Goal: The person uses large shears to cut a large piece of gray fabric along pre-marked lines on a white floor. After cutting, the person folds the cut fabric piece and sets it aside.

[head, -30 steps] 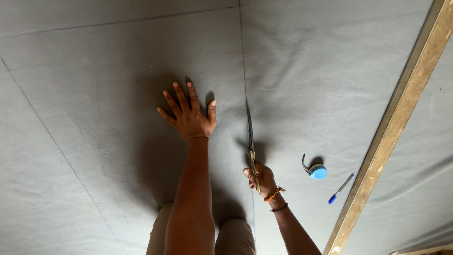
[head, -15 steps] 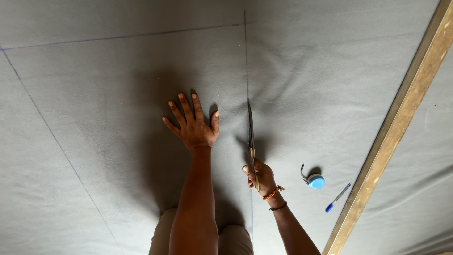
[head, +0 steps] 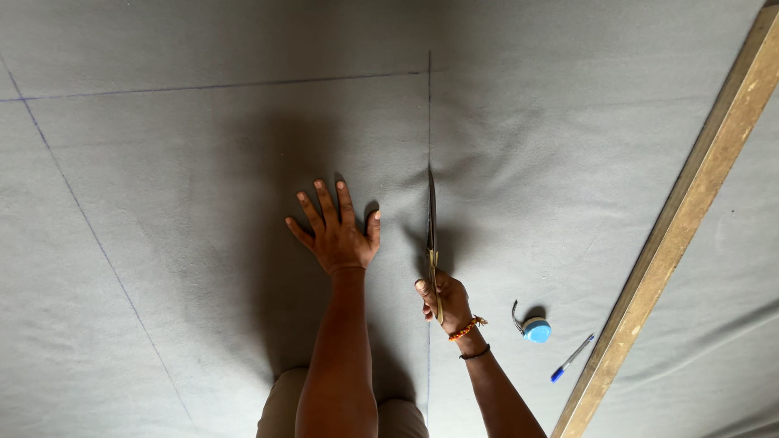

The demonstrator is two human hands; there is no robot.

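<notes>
The left hand [head: 337,235] has been sliding down the picture, closer to the person, since a moment ago, and the drawn cross line is showing lower in the view now. The right hand [head: 442,304] and the scissors [head: 432,235] are sitting lower in the view too.

The left hand is lying flat on the big grey cloth [head: 203,203], with its fingers spread wide, pressing the cloth down. It is resting just to the left of the long drawn line [head: 429,113] that is running straight away from the person.

The right hand is gripping the handles of the scissors, fingers curled tight around them. The blades are pointing away from the person, right along that line. The blades are looking nearly closed, but they are thin and hard to see.

Another drawn line [head: 219,86] is crossing the cloth far ahead, and a slanted one [head: 89,235] is running down the left side. Between these lines the cloth is lying wide and bare, so there is plenty of room ahead of the scissors.

On the right, a small blue tape measure [head: 535,328] is sitting near the right wrist. A blue pen [head: 572,358] is lying just past it, close to a long wooden board [head: 690,203]. The board is running at a slant across the cloth on the right side.
</notes>
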